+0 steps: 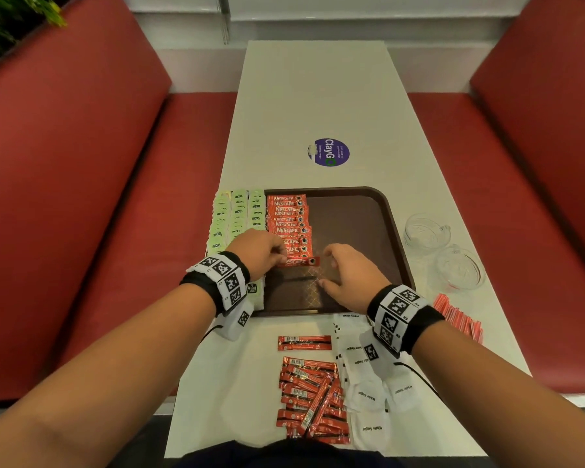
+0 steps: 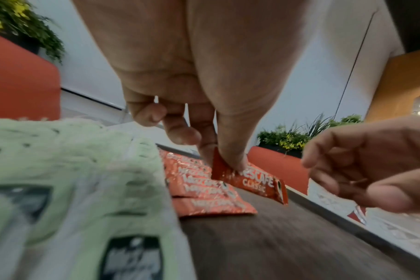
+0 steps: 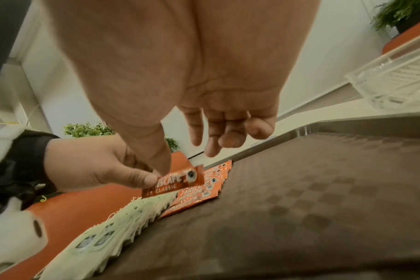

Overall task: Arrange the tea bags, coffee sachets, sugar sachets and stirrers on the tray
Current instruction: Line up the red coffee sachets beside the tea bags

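Coffee sachet (image 1: 298, 262) pinched in the left hand (image 1: 257, 253) must next be laid at the near end of the tray's (image 1: 394, 211) coffee row (image 1: 289, 224), while the right hand (image 1: 347, 275) hovers open beside it.

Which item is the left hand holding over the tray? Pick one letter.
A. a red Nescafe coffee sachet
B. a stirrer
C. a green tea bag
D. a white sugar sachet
A: the left hand pinches a red Nescafe coffee sachet by its end, just above the tray, at the near end of the coffee row.
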`<state>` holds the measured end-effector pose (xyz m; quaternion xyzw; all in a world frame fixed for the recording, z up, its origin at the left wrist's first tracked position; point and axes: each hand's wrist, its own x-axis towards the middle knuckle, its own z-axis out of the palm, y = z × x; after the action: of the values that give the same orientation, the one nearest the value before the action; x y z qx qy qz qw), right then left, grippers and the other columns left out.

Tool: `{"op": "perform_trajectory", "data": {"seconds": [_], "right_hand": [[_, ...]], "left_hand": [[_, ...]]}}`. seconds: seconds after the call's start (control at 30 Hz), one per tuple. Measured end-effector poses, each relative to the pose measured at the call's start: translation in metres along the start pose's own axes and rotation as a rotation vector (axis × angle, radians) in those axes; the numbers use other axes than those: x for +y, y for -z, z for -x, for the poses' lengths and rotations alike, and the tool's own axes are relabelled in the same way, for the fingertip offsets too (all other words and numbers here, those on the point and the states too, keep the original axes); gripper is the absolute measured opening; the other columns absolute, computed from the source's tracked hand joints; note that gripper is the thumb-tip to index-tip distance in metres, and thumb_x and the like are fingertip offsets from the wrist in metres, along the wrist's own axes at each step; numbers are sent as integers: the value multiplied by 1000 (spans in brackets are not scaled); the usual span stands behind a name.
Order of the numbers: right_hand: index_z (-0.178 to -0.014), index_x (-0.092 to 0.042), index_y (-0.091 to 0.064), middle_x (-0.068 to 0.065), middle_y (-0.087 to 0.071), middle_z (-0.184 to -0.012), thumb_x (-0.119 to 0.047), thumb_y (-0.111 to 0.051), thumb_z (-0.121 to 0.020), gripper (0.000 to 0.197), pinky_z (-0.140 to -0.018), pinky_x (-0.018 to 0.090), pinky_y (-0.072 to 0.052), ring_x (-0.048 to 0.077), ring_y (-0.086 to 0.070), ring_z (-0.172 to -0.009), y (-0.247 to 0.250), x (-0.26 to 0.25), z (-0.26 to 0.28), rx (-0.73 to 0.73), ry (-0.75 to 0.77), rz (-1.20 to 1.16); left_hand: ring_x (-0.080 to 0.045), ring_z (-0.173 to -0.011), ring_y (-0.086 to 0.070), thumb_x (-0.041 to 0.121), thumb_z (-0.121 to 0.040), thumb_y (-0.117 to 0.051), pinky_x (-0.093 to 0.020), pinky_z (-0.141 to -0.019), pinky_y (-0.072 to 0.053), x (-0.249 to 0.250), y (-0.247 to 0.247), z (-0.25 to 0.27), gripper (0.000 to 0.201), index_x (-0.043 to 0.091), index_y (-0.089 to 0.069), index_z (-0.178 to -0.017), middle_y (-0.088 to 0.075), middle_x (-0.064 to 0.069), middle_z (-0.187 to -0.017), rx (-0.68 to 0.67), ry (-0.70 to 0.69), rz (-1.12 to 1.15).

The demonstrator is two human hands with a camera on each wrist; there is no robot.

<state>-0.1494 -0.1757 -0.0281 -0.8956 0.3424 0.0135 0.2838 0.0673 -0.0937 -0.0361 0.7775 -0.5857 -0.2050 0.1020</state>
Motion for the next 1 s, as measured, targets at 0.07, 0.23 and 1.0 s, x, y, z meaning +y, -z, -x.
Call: {"op": "perform_trajectory", "data": {"seconds": [0.07, 0.23, 1.0], "right_hand": [[-121, -25, -53, -7, -54, -112, -37, -71, -89, 39, -86, 31, -48, 13, -56, -96, 0, 1, 3, -64, 2, 51], [-81, -33, -51, -13, -50, -74, -40, -72, -87, 24, -70, 27, -42, 12, -54, -78, -7, -4, 7, -291, 75, 175], [-102, -20, -73, 4, -71, -98, -35, -69, -88, 21, -78, 40, -59, 26, -67, -86, -44, -35, 10, -506, 201, 566]], "left_hand": [[-11, -84, -61, 28, -92, -68, -26, -75, -43, -5, -6, 1, 3, 27, -70, -90, -68, 10, -88, -42, 56, -35], [-13, -84, -62, 36, -91, -67, -29, -77, -48, -6, -20, -3, 7, 29, -70, -90, -67, 11, -84, -81, 112, -163], [-19, -105, -55, 51, -88, -64, -40, -93, -41, 11, -23, -16, 23, 36, -66, -106, -67, 8, -99, -67, 94, -369]]}}
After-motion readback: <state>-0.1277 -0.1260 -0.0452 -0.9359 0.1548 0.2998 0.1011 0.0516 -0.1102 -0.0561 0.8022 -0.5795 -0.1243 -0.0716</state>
